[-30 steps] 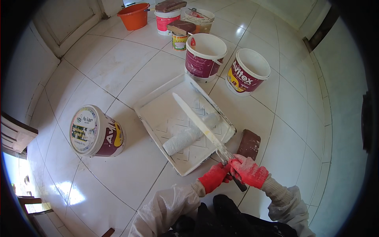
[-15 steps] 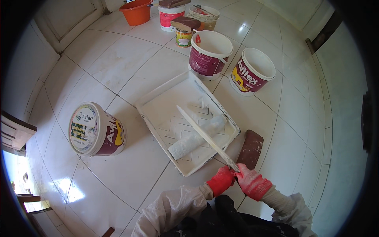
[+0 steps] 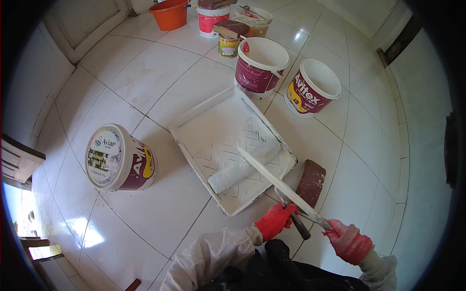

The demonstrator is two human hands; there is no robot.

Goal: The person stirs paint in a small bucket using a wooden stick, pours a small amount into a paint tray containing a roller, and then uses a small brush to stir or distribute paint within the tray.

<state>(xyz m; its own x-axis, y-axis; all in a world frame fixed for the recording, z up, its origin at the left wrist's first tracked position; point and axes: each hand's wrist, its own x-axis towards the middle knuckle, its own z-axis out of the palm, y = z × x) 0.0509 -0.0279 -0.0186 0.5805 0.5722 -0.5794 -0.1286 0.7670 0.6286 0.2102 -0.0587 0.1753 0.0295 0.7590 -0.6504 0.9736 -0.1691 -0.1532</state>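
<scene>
Stick: long, narrow, whitish stick (image 3: 266,172), slanting over the tray; its far tip, a second ago near the tray's upper part, has drawn back to above the roller.
Right hand: right hand in a red knit glove (image 3: 348,241), close to the left one in both earlier frames, now well apart to the right, fingers closed round the stick's near end.
Left hand: left hand in a red knit glove (image 3: 274,222), curled shut about a dark-handled tool (image 3: 303,229), whose handle was hidden half a second ago and shows again now.
Crossing: tool and stick cross just beyond the left glove; whether they touch, I cannot tell.
Tray: one white, paint-smeared rectangular tray (image 3: 208,123) on pale floor tiles, its place unchanged.
Roller: one white cylindrical paint roller (image 3: 233,176), lying in the tray, partly behind the stick.
Tubs: three white-and-maroon plastic tubs, one lidded (image 3: 138,167) left of the tray, two open (image 3: 257,75) beyond it.
Blocks: three brown blocks, one on the floor (image 3: 311,183) beside the tray, two on containers.
Far containers: four; one orange basin (image 3: 170,18), one pink-and-white bucket (image 3: 211,23), one tan-stained bucket (image 3: 257,30), one small yellow-green can (image 3: 228,47).
</scene>
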